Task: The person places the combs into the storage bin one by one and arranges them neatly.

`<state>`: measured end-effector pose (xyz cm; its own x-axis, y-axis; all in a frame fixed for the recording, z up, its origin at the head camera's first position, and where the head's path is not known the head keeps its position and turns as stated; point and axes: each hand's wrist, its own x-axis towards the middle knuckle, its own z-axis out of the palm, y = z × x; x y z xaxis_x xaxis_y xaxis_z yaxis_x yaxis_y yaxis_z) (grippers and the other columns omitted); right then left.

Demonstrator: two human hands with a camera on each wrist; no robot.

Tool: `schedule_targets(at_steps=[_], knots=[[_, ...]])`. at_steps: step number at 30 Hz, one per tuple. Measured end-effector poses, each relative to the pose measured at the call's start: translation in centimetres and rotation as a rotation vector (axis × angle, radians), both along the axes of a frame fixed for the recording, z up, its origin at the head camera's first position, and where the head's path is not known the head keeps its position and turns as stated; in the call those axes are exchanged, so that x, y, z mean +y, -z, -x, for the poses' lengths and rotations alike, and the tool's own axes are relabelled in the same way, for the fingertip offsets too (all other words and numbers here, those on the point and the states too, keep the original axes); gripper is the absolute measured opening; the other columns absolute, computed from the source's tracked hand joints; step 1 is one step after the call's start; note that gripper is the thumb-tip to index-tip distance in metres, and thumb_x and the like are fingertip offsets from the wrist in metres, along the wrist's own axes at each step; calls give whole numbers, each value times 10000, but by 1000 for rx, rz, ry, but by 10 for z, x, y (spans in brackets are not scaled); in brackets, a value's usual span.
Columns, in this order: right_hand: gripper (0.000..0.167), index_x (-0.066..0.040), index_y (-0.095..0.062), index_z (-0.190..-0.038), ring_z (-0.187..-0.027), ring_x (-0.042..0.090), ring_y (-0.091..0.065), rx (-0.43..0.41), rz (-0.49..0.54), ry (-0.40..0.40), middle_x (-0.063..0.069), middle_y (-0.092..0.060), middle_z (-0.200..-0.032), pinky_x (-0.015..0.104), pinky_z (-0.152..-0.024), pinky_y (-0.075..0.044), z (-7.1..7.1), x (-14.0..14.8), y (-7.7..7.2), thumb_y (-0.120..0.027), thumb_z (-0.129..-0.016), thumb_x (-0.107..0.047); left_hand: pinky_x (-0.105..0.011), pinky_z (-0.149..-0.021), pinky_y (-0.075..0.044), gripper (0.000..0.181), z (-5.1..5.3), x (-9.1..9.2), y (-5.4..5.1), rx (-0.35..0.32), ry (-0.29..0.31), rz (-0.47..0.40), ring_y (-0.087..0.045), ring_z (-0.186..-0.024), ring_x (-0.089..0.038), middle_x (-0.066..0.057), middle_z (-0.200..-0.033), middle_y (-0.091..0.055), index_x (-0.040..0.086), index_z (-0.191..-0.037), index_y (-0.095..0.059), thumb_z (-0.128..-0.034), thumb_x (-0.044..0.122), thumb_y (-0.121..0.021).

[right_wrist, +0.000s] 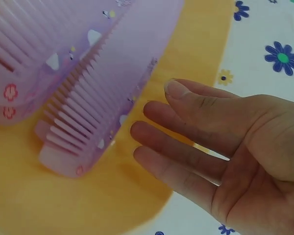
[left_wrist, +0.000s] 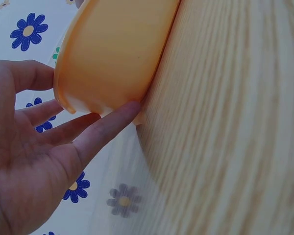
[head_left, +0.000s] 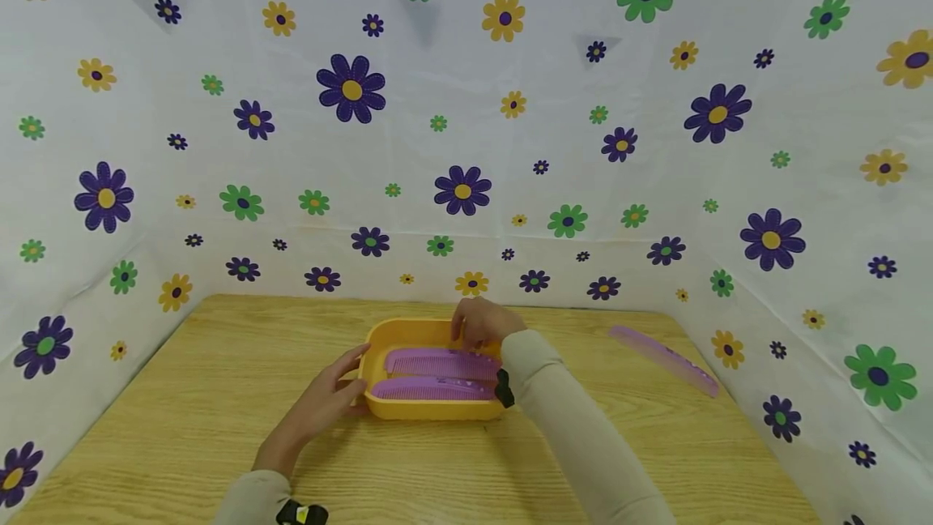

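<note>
A yellow-orange plastic tub stands on the table with purple combs lying in it. The near comb and the far comb lie side by side, teeth toward the near side. My left hand touches the tub's left end, its spread fingers on the rim and outer wall, as the left wrist view shows. My right hand is over the tub's far right part. In the right wrist view its fingers are loosely extended beside a comb, with nothing between them. Another purple comb lies apart on the table.
The wooden table has a light grain. White sheets with printed flowers stand along its back and both sides. The lone comb lies near the table's right edge.
</note>
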<state>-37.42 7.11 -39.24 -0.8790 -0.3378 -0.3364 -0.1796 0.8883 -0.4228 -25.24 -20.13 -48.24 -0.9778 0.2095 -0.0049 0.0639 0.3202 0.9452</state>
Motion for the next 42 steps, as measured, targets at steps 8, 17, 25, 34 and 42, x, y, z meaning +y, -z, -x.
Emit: schedule_targets(at_steps=[8, 17, 25, 34, 42], knots=[[186, -160, -757, -1104, -957, 259, -668, 13, -7, -43, 32, -706, -995, 402, -918, -606, -4, 9, -11, -757, -923, -116, -446, -909, -639, 618, -1, -3, -1, -4, -2, -5, -548, -1362, -475, -273, -1637, -329, 127, -1636, -266, -1061, 133, -495], [294, -100, -733, -1226, -997, 220, -695, 159, -2, -179, 109, -733, -1169, 360, -906, -632, -11, 31, -28, -748, -934, -132, -453, -911, -638, 613, 0, -4, 0, 4, 10, -14, -542, -1365, -482, -284, -1637, -316, 119, -1637, -258, -1067, 127, -484], [301, -79, -722, -1224, -1040, 272, -676, 280, 6, -174, 136, -725, -1157, 436, -968, -607, -25, 68, -40, -751, -933, -148, -457, -922, -633, 613, 0, -3, -1, 0, 9, -10, -540, -1367, -479, -275, -1638, -319, 130, -1636, -265, -1064, 128, -487], [318, -40, -708, -1238, -976, 330, -739, 327, 42, -110, 223, -741, -1154, 436, -852, -650, -33, 120, -36, -740, -934, -130, -451, -910, -638, 612, 1, -2, 0, -2, 9, -13, -545, -1364, -479, -273, -1639, -319, 136, -1633, -277, -1061, 127, -496], [323, 33, -676, -1245, -1000, 395, -733, 336, 89, -78, 301, -710, -1172, 501, -868, -637, -45, 170, -25, -708, -948, -89, -449, -911, -638, 619, 0, -1, -2, -6, -3, 3, -562, -1348, -464, -271, -1639, -324, 134, -1630, -282, -1054, 132, -507]])
